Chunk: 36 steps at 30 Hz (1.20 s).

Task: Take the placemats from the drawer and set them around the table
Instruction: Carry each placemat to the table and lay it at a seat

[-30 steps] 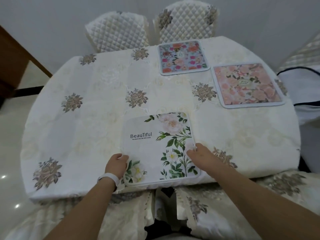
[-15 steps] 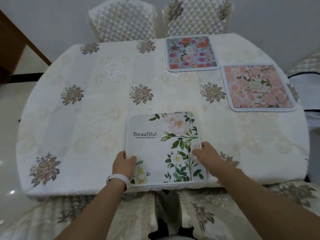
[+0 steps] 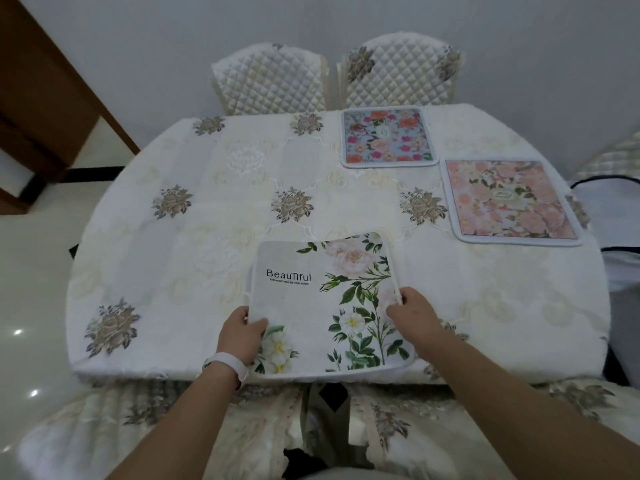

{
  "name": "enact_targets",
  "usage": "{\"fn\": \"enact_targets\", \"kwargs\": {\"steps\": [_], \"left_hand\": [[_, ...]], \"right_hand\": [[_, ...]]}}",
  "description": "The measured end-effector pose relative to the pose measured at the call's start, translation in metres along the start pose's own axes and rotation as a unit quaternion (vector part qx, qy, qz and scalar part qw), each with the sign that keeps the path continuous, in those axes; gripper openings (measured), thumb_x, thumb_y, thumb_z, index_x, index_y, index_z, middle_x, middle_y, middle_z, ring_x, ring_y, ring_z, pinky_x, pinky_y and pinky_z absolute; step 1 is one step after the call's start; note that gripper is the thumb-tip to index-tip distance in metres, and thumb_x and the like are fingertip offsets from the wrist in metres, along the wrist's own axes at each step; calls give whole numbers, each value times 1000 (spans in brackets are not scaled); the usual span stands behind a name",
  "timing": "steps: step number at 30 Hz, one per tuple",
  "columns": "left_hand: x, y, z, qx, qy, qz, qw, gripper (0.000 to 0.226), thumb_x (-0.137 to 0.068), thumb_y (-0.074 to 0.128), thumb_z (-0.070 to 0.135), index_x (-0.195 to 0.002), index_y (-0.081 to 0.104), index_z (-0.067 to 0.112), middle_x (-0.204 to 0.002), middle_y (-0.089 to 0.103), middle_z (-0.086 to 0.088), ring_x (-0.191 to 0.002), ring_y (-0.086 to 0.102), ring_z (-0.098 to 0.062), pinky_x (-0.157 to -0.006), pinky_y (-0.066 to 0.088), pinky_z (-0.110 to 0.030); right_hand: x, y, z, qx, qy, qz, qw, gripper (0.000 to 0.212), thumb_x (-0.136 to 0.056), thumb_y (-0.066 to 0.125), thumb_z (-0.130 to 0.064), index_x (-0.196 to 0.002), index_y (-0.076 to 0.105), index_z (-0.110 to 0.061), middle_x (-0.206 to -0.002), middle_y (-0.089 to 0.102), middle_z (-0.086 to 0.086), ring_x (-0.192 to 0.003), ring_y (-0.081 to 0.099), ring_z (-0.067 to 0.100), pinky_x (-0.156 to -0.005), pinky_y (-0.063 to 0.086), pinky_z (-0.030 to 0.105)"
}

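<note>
White "Beautiful" placemat (image 3: 325, 299) at the table's (image 3: 173, 258) near edge, left hand (image 3: 240, 336) pinching its left side, right hand (image 3: 414, 315) gripping its right side, blue floral placemat (image 3: 386, 136) and pink floral placemat (image 3: 509, 200) lying far right

The desk (image 3: 214, 258) is covered by a cream cloth scattered with grey-brown flower sprays and pale embossed scrollwork; the near placemat (image 3: 311, 299) is printed off-white with blush roses, white blossoms, green leaves and the black word "BeauTiful"; the far placemat (image 3: 387, 136) is patterned on pale blue with red, pink and orange flowers inside a white border; the right placemat (image 3: 509, 200) is filled with peach and pink blooms, edged in white; the two chairs (image 3: 394, 77) behind are upholstered in cream diamond quilting with grey-brown floral patches; a white band (image 3: 227, 364) is worn on the left wrist; the wall is seen as plain grey-white.
</note>
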State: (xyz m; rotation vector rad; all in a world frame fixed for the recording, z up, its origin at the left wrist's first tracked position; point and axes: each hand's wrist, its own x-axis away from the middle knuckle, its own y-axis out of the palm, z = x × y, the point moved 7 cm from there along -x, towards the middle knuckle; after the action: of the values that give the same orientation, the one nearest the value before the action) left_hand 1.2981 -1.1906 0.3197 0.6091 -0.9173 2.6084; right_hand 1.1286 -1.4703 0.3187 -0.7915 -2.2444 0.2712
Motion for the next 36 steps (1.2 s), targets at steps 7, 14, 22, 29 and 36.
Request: {"fn": "enact_targets", "kwargs": {"steps": [7,14,22,29,36], "left_hand": [[46,-40,0,47,22,63,997,13,-88,62,14,-101,61,15,-96,67,-5,-85,64,-23,-71,48,-32],[94,-107,-32,105,1,156,982,17,-87,63,10,-86,59,26,-90,68,-1,-87,66,-26,-84,55,-47],[133,-178,-74,202,-2,211,956,16,-84,66,11,-96,66,21,-99,72,-6,-93,68,-29,-89,54,-49],[161,-258,-140,238,12,234,943,14,-84,65,14,-94,64,23,-97,72,-7,-87,70,-30,-82,56,-52],[201,-382,-256,285,16,268,920,13,-85,63,8,-91,64,20,-93,72,-6,-84,70,-27,-78,57,-42]], "right_hand": [[26,12,-16,-23,-50,-49,997,21,-92,50,-6,-112,55,-12,-96,62,5,-81,62,19,-56,46,27],[54,70,-51,8,-133,-123,983,21,-93,52,-8,-111,53,-17,-89,62,-4,-74,63,15,-53,45,25],[116,117,-106,104,-256,-138,951,21,-94,51,-13,-114,50,-19,-90,59,-3,-71,57,15,-52,38,26],[182,190,-132,136,-295,-126,937,19,-91,52,-15,-110,52,-18,-87,62,2,-70,58,19,-53,42,28],[289,327,-136,183,-341,-133,913,13,-92,51,-17,-104,51,-20,-86,62,3,-74,60,22,-58,45,32]]}}
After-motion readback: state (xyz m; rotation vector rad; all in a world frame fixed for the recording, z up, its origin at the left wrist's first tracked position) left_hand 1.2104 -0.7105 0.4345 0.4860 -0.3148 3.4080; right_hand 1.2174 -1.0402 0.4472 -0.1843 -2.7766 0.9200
